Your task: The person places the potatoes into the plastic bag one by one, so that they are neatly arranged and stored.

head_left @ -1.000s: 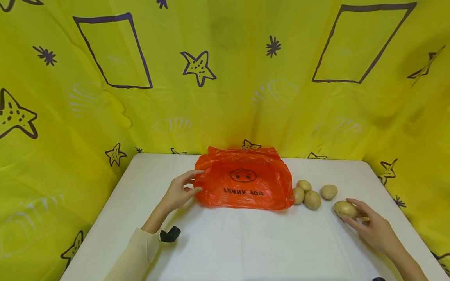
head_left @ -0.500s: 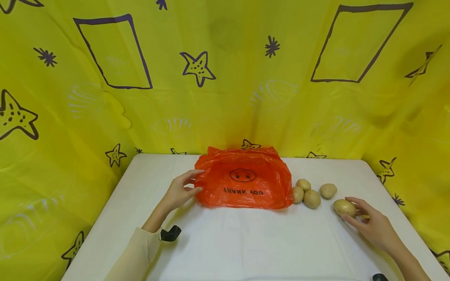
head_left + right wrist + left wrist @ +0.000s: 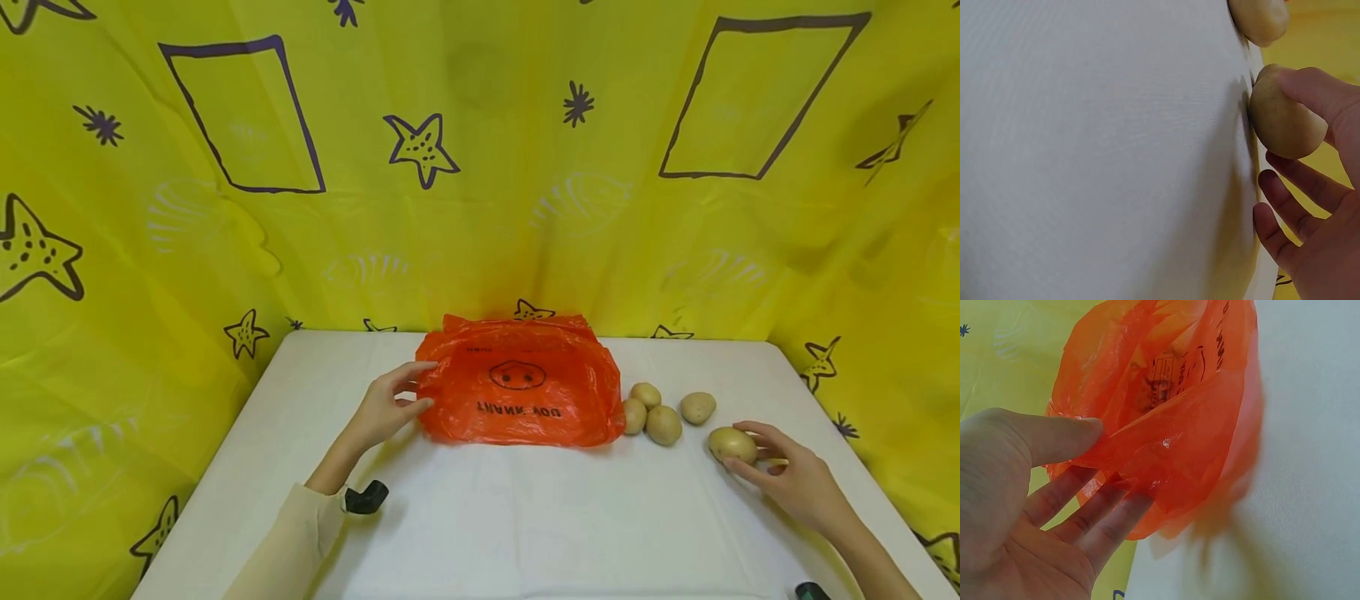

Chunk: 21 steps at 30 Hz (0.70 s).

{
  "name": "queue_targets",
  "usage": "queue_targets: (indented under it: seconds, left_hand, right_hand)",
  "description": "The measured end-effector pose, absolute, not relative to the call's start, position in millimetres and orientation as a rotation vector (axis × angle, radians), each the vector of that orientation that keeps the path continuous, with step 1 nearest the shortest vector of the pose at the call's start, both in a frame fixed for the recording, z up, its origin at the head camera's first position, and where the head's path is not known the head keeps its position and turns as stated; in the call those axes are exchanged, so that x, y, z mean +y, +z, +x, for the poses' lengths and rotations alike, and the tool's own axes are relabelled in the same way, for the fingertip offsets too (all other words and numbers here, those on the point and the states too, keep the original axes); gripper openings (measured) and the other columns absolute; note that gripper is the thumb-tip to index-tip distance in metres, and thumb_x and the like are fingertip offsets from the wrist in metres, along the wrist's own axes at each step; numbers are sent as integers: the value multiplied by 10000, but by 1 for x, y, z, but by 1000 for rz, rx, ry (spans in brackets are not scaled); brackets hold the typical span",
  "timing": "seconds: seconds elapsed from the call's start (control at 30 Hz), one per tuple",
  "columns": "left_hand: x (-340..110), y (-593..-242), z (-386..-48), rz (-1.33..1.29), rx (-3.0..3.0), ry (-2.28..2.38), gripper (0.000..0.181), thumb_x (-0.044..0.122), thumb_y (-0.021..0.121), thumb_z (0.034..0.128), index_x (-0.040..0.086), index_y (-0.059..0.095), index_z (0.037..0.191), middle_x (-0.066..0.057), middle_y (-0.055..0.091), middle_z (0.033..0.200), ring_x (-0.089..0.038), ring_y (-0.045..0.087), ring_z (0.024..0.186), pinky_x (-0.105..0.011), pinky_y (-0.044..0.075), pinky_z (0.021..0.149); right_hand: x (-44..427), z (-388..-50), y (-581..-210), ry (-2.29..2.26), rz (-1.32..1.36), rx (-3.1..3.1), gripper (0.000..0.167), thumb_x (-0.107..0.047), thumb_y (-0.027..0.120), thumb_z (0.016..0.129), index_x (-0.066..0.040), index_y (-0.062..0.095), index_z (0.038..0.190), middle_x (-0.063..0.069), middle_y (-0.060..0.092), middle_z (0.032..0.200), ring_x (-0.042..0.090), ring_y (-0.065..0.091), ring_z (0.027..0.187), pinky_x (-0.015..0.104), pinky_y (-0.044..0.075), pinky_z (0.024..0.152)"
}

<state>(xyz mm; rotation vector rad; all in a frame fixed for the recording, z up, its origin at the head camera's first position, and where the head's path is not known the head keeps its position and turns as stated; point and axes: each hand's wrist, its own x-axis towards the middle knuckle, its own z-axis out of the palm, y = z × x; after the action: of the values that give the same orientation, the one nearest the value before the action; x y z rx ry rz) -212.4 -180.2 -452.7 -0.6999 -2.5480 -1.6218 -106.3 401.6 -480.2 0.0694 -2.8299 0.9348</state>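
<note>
A red plastic bag (image 3: pixel 517 417), printed with a pig snout and "THANK YOU", lies at the back middle of the table, its mouth gaping in the left wrist view. My left hand (image 3: pixel 386 408) holds the bag's left side, thumb in front and fingertips (image 3: pixel 1113 528) partly behind the thin film. At the right, my right hand (image 3: pixel 798 483) grips a potato (image 3: pixel 731 445) between thumb and fingers; it sits at table level. In the right wrist view the thumb lies over this potato (image 3: pixel 1285 125), while the other fingers are spread below.
Three potatoes (image 3: pixel 663 425) cluster against the bag's right side. Another potato (image 3: pixel 698 407) lies between them and my right hand. A white cloth covers the table (image 3: pixel 570 525); a yellow patterned curtain (image 3: pixel 495 233) encloses its back and sides.
</note>
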Motion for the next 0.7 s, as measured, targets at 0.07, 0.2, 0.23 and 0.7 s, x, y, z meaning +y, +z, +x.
queue_targets:
  seconds: [0.07, 0.2, 0.23, 0.7]
  left_hand:
    - [-180, -453, -212, -699, -2545, -1618, 509, -18, 768, 891, 113, 638, 1365, -116, 675, 1281, -310, 675, 1053, -471, 593, 904]
    - [-180, -453, -211, -678, -2553, -1609, 513, -27, 766, 888, 96, 633, 1368, -132, 674, 1282, -326, 672, 1053, -492, 593, 897]
    - [-180, -452, -210, -666, -2559, -1602, 512, -31, 763, 889, 90, 631, 1369, -139, 673, 1281, -333, 670, 1052, -492, 595, 890]
    - [-172, -430, -195, -630, -2575, -1597, 484, -89, 718, 895, 8, 612, 1358, -201, 655, 1282, -387, 656, 1068, -471, 599, 890]
  right_hand:
    - [402, -106, -477, 939, 82, -2831, 552, -283, 853, 859, -77, 612, 1311, 300, 663, 1204, -108, 539, 818, 237, 536, 573]
    - [403, -108, -469, 931, 119, -2799, 543, -247, 859, 852, -76, 616, 1307, 300, 667, 1199, -110, 561, 814, 211, 527, 599]
    - [404, -109, -466, 931, 133, -2783, 539, -230, 860, 851, -74, 618, 1307, 295, 671, 1193, -111, 567, 813, 200, 523, 607]
    - [391, -116, -444, 1011, 206, -2634, 534, -156, 866, 838, -79, 636, 1314, -391, 526, 1104, -153, 557, 886, 88, 504, 687]
